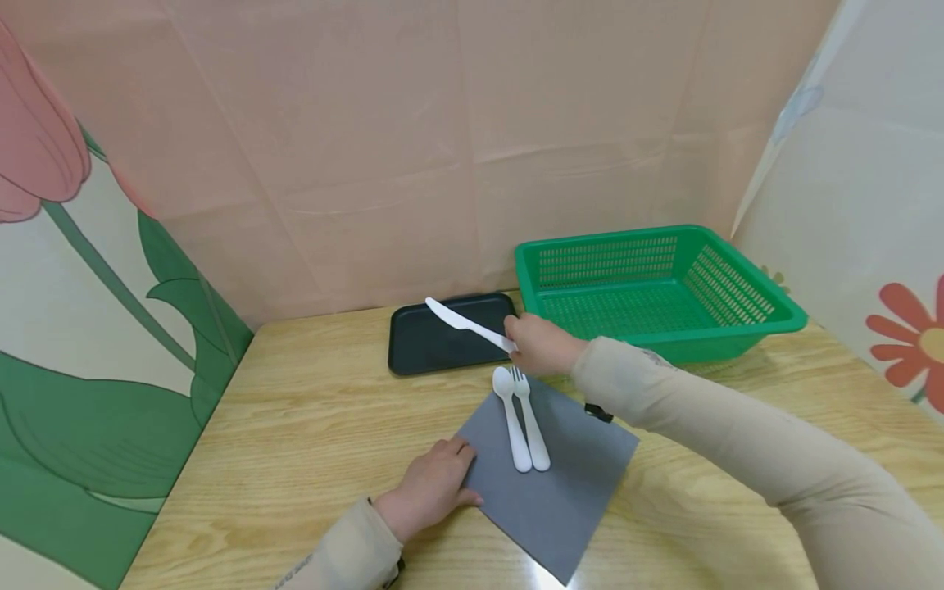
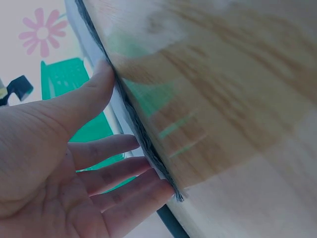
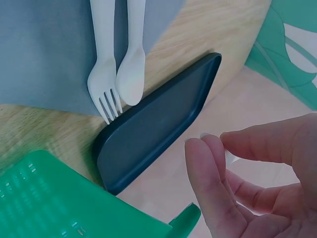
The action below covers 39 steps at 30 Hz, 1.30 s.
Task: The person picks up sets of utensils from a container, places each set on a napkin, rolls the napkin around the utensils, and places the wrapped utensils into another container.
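Observation:
My right hand (image 1: 544,344) pinches a white knife (image 1: 472,326) by its handle end, the blade pointing left over the black tray (image 1: 413,342). In the right wrist view, thumb and fingertips meet and mostly hide the knife. A white spoon (image 1: 515,426) and a white fork (image 1: 533,426) lie side by side on a grey cloth napkin (image 1: 578,483), heads toward the tray. At the napkin's left edge, my left hand (image 1: 431,487) rests with thumb and fingertips touching it. Its fingers look loosely extended in the left wrist view, along the napkin's frayed edge (image 2: 148,144).
A green plastic basket (image 1: 737,338) stands at the back right of the wooden table (image 1: 295,459), beside the tray. Behind the table hangs a plain pinkish cloth (image 1: 354,164). Printed flower panels flank both sides.

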{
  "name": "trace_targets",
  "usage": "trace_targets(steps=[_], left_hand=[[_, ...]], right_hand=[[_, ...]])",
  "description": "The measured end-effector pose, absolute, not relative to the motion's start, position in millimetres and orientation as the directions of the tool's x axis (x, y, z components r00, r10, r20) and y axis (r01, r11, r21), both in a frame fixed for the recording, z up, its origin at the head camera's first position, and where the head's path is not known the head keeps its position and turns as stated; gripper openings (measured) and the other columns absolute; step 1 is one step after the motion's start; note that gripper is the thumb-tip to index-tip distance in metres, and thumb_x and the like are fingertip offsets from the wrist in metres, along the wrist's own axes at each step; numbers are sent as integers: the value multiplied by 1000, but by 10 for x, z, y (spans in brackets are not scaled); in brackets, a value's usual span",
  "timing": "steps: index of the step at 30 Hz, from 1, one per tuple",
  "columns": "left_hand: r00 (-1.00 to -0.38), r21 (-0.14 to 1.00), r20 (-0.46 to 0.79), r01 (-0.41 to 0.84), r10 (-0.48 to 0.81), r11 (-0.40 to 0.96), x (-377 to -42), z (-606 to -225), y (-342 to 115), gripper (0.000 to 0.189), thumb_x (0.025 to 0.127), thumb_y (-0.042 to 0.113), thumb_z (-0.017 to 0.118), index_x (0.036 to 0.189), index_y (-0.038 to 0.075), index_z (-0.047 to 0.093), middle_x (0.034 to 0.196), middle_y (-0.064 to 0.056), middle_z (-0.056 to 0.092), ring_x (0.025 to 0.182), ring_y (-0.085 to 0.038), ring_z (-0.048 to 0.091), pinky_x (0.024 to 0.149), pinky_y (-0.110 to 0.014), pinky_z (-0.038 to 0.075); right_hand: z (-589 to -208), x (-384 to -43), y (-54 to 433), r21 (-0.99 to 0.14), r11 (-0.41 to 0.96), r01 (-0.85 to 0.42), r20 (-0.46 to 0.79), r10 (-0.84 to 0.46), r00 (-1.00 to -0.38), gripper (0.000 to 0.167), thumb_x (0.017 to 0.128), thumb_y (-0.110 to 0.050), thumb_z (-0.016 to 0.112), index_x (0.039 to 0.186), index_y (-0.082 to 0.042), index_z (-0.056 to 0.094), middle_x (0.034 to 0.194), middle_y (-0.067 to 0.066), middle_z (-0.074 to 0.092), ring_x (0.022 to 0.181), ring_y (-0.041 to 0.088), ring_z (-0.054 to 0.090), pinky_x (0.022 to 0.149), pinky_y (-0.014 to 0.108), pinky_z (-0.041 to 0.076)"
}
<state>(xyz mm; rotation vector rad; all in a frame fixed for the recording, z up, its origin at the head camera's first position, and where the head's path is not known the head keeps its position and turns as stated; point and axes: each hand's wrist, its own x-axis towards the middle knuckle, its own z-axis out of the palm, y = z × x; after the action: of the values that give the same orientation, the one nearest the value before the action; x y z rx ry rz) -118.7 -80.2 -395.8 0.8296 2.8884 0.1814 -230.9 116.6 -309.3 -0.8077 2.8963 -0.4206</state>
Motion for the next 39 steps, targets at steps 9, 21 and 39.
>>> trace_targets(steps=[9, 21, 39], left_hand=[[-840, 157, -96, 517, 534, 841, -1188, -3963, -804, 59, 76, 41, 71, 119, 3, 58, 116, -7, 58, 100, -21, 57, 75, -31, 53], [-837, 145, -88, 526, 541, 838, -1192, -3950, -802, 58, 76, 42, 72, 118, 4, 58, 114, -7, 58, 97, -20, 56, 74, -30, 52], [-835, 148, -95, 527, 542, 837, -1188, -3956, -804, 59, 76, 42, 71, 119, 3, 58, 116, -8, 59, 100, -21, 57, 77, -31, 53]], right_hand=[[-3100, -2277, 1196, -277, 818, -505, -14, -529, -849, 16, 84, -4, 62, 97, 3, 56, 85, 16, 63, 76, 23, 60, 65, 32, 52], [-3110, -2247, 1208, -271, 813, -515, -22, -540, -842, 16, 83, -4, 63, 96, 4, 56, 83, 16, 62, 72, 21, 59, 62, 30, 52], [-3177, -2214, 1286, -267, 813, -517, -29, -543, -839, 14, 83, -3, 60, 95, 3, 57, 80, 14, 60, 70, 19, 55, 60, 28, 49]])
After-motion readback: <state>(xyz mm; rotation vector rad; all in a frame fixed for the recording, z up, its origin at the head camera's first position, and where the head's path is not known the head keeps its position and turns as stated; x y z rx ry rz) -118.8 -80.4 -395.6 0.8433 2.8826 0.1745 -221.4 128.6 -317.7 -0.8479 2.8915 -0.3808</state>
